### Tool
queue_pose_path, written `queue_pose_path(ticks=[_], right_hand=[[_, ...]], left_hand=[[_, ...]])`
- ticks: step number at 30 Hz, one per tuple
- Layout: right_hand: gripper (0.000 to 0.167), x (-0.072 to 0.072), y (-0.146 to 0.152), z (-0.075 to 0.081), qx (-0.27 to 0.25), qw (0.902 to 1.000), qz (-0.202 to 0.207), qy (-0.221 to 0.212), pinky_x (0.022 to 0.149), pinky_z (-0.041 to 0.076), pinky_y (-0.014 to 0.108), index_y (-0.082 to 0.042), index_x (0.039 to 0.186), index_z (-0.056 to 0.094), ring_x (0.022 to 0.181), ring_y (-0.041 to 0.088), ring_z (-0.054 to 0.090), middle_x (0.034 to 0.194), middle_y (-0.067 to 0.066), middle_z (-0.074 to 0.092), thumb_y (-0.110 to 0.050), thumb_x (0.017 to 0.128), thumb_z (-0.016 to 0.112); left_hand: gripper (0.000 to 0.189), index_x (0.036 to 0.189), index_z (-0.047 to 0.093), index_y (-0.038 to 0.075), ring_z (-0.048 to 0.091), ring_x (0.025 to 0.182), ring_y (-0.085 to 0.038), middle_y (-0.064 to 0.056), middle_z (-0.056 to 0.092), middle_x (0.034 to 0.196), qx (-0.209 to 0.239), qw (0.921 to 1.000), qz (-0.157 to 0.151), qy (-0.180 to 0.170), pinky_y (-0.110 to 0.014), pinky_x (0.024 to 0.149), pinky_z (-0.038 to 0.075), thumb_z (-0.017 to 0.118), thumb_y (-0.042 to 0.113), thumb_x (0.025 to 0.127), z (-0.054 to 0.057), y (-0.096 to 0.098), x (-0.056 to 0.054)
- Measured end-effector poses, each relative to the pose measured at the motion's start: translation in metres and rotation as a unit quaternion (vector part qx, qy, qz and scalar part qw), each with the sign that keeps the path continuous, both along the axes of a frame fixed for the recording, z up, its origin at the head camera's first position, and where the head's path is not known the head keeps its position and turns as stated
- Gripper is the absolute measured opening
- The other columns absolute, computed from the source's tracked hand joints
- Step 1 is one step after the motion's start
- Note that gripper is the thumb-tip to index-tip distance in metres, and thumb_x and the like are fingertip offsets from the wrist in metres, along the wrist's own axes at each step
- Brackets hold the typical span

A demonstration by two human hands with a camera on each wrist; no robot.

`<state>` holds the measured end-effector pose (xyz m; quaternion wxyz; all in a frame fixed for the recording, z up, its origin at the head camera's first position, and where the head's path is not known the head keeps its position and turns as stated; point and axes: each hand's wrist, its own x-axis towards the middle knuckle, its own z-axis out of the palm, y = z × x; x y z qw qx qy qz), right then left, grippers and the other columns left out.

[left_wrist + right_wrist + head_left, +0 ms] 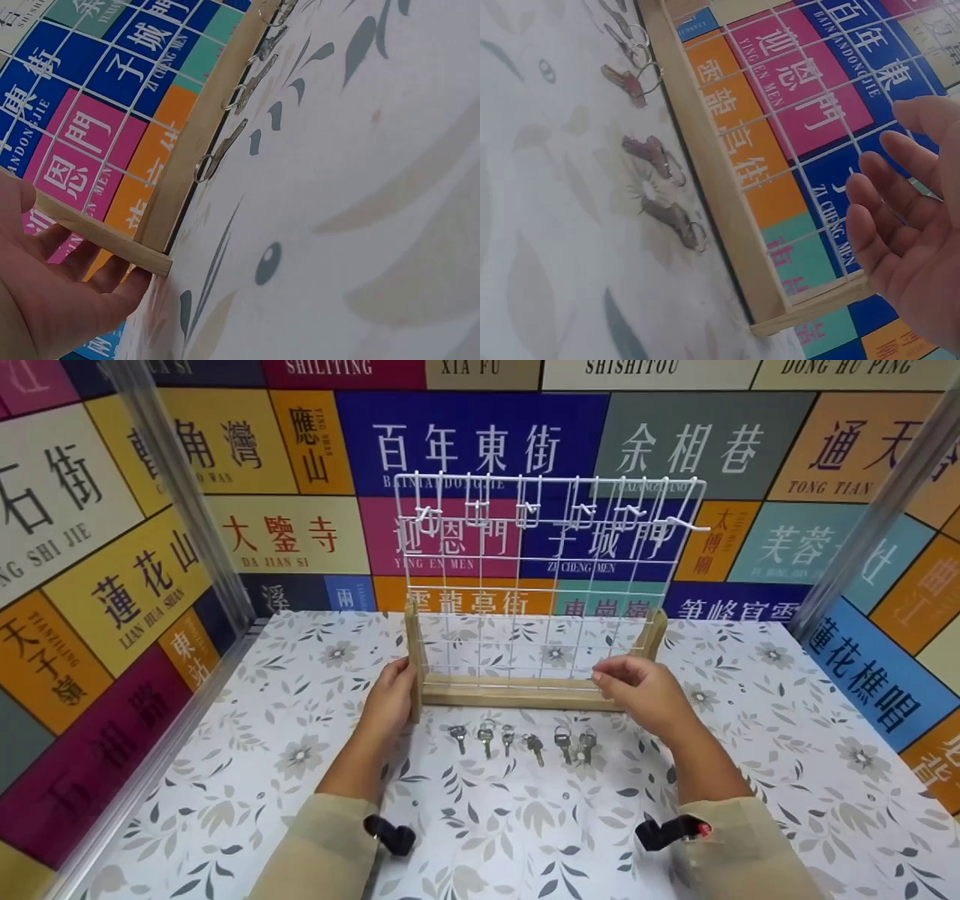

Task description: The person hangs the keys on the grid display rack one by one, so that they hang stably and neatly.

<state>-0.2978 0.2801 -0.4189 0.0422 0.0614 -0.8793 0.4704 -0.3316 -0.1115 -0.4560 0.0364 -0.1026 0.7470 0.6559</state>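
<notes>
A rack of white wire grid [551,478] stands upright in a wooden frame [517,694] on the table. My left hand [390,694] grips the frame's left wooden side piece; in the left wrist view, its fingers [112,274] reach behind the wood. My right hand [649,697] is by the lower right of the rack, its fingers loosely bent with nothing in them. The right wrist view shows those fingers [866,229] spread a little in front of the grid. Several metal keys [486,741] with rings lie in a row before the wooden base.
Several white hooks [529,514] hang along the grid's upper part, and one at the right end sticks out sideways. A floral cloth [300,754] covers the table. Behind it rises a wall of coloured sign panels [300,536], with clear upright edges at both sides.
</notes>
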Motion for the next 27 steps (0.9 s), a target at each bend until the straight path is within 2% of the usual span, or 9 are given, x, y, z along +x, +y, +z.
queue_pose_path(ticks=[4, 7, 11, 14, 19, 27], right_hand=[[0.044, 0.0, 0.001, -0.015, -0.022, 0.9979, 0.039, -0.046, 0.079, 0.062, 0.03, -0.006, 0.129, 0.073, 0.095, 0.019, 0.069, 0.114, 0.016, 0.075, -0.04, 0.102, 0.074], [0.045, -0.002, 0.003, -0.025, -0.033, 0.9943, 0.063, -0.08, 0.077, 0.062, 0.032, -0.001, 0.131, 0.072, 0.092, 0.02, 0.07, 0.109, 0.012, 0.075, -0.034, 0.101, 0.076], [0.044, -0.004, 0.006, -0.036, -0.042, 0.9895, 0.071, -0.118, 0.075, 0.063, 0.034, -0.001, 0.131, 0.071, 0.087, 0.021, 0.071, 0.104, 0.008, 0.074, -0.031, 0.099, 0.078], [0.041, -0.006, 0.009, -0.042, -0.025, 0.9881, 0.074, -0.132, 0.071, 0.061, 0.033, -0.002, 0.13, 0.072, 0.085, 0.022, 0.07, 0.1, 0.007, 0.074, -0.027, 0.099, 0.078], [0.037, -0.011, 0.015, -0.05, 0.03, 0.9885, 0.073, -0.129, 0.07, 0.057, 0.03, -0.005, 0.128, 0.074, 0.084, 0.02, 0.07, 0.099, 0.004, 0.074, -0.026, 0.098, 0.078], [0.035, -0.016, 0.018, -0.056, 0.106, 0.9844, 0.072, -0.121, 0.077, 0.053, 0.027, -0.011, 0.123, 0.079, 0.089, 0.013, 0.065, 0.103, 0.003, 0.076, -0.028, 0.093, 0.082]], left_hand=[[0.06, 0.162, 0.045, 0.028, 0.038, 0.16, -0.024, 0.001, 0.046, 0.168, -0.006, 1.0, -0.001, -0.003, -0.047, 0.135, 0.025, 0.047, 0.056, 0.109, -0.006, -0.002, 0.0], [0.061, 0.163, 0.043, 0.028, 0.035, 0.162, -0.024, 0.0, 0.043, 0.17, -0.01, 0.9999, -0.005, -0.006, -0.048, 0.135, 0.023, 0.046, 0.057, 0.109, -0.008, -0.004, -0.001], [0.06, 0.164, 0.041, 0.028, 0.033, 0.163, -0.024, 0.0, 0.041, 0.172, -0.01, 0.9998, -0.011, -0.011, -0.05, 0.136, 0.022, 0.044, 0.056, 0.111, -0.008, -0.005, 0.0], [0.059, 0.164, 0.041, 0.03, 0.035, 0.162, -0.024, 0.002, 0.041, 0.171, -0.001, 0.9997, -0.012, -0.021, -0.05, 0.135, 0.024, 0.045, 0.056, 0.111, -0.008, -0.004, 0.0], [0.058, 0.162, 0.043, 0.034, 0.039, 0.159, -0.023, 0.004, 0.046, 0.168, 0.02, 0.9994, -0.008, -0.025, -0.05, 0.134, 0.027, 0.049, 0.057, 0.11, -0.009, -0.003, 0.001], [0.055, 0.16, 0.046, 0.031, 0.045, 0.154, -0.025, 0.001, 0.051, 0.162, 0.034, 0.9993, -0.013, 0.005, -0.051, 0.132, 0.032, 0.051, 0.055, 0.11, -0.013, -0.006, 0.002]])
